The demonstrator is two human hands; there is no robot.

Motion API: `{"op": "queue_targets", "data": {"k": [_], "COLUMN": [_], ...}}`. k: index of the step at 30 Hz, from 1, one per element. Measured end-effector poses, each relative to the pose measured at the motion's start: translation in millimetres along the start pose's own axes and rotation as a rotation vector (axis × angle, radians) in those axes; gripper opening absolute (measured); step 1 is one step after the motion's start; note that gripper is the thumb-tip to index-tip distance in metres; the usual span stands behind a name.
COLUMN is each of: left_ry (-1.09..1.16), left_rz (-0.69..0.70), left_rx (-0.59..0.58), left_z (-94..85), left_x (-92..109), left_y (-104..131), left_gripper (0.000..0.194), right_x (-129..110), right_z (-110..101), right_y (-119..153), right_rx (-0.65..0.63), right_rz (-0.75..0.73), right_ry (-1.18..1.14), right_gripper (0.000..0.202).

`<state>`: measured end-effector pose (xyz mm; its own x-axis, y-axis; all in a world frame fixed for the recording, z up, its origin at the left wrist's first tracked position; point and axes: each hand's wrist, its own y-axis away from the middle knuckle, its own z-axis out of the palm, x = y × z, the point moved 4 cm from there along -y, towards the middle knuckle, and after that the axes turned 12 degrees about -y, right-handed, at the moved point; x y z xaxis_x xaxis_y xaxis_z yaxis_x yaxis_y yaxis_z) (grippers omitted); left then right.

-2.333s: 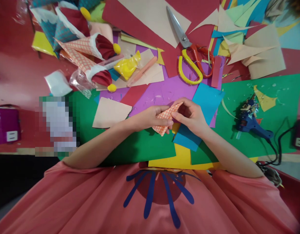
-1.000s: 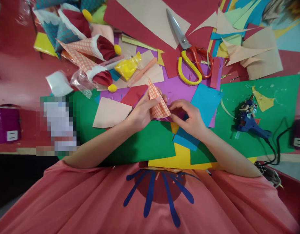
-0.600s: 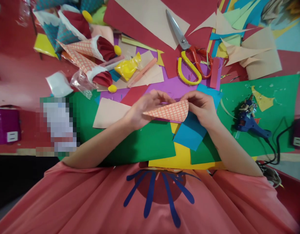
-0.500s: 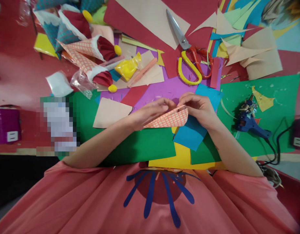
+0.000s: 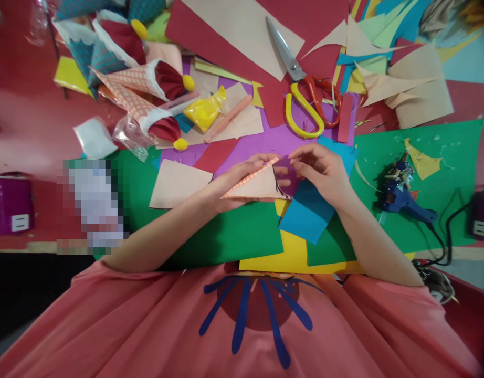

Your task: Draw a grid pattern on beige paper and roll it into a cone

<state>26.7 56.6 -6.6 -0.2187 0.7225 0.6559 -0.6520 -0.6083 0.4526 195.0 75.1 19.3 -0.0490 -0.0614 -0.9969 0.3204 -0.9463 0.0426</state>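
1. We see the left hand [image 5: 240, 172] clamped on a folded paper piece [image 5: 261, 186], thumb along its upper edge and fingers behind it, two fingertips showing past its right end
2. That piece lies at the centre of the frame, tilted, its plain pale inner side facing us, an orange-checked strip along its upper left edge and dark marks at its right edge
3. We find the right hand [image 5: 323, 167] just right of centre, fingers curled, thumb and forefinger tips close together near the piece's upper corner; we cannot tell whether those tips meet
4. Beneath the hands we see a purple sheet [image 5: 261, 144], a green sheet [image 5: 226, 226] and blue paper [image 5: 311, 210], with a yellow sheet [image 5: 273, 260] at lower centre
5. Left of the left hand we have a beige piece [image 5: 179, 184] lying flat
6. Above the right hand, we see scissors [image 5: 293, 67] with one yellow and one red handle, blades slanting to the upper left
7. At the right we notice a blue glue gun [image 5: 409, 202] on the green
8. In the upper left we see orange-checked cones [image 5: 137, 80] and teal cones [image 5: 104, 55] with white trim, and a yellow pouch [image 5: 204, 110] nearby
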Motion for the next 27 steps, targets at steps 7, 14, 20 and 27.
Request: {"op": "queue_targets", "data": {"k": [7,14,20,27], "left_ry": [-0.007,-0.076,-0.317,-0.573], "left_rz": [0.072,0.128,0.264,0.367], "left_rx": [0.160,0.101,0.076,0.058], "left_z": [-5.0,0.0,3.1,4.9], "left_x": [7.3,7.2,15.4,21.0], "left_y": [0.1,0.4,6.9,9.7], "left_gripper": [0.028,0.032,0.038,0.037], "right_x": [-3.5,10.0,13.2,13.5], "right_z": [16.0,18.1,17.0,19.9], "right_y": [5.7,7.1,5.7,6.0], "right_rx": [-0.244,-0.179,-0.252,-0.211], "right_rz": [-0.066,0.230,0.421,0.446], "right_ry": [0.008,-0.445,-0.620,-0.621], "right_gripper": [0.018,0.016,0.024,0.027]}}
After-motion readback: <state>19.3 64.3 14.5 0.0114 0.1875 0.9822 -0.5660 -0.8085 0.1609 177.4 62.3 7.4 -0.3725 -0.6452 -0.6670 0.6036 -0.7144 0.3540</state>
